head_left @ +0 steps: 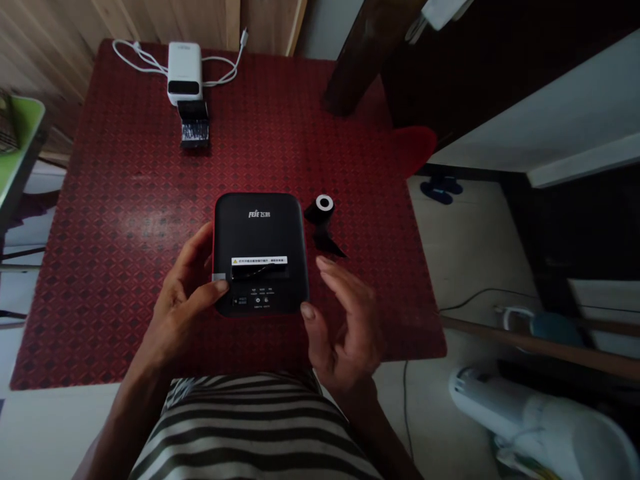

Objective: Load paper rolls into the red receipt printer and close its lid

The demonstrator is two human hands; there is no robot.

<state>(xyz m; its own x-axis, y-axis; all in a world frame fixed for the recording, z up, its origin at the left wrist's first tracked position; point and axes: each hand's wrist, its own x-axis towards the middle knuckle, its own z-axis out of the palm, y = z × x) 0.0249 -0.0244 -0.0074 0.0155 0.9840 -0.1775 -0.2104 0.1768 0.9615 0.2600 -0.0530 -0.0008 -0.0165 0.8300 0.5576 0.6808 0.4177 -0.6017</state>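
A black box-shaped device, seemingly a small portable printer [260,237], is in front of me. It has a brand mark near its top, a white label strip, a slot with a black strip in it and small buttons below. My left hand [185,293] grips its left side, thumb on the top face, other fingers partly hidden beyond the edge. Beside the lower right corner, my right hand [345,320] holds nothing, thumb and fingers apart; whether its thumb tip touches the printer, I cannot tell. Just right of the printer lies a black roll [320,212] with a white core and a loose tail.
The table [125,220] has a red patterned cover. Toward its back left are a white power bank-like device [185,67] with cables and a small black item [194,130] with a shiny strip. A dark post [357,67] rises at the back right; slippers [441,189] lie on the floor.
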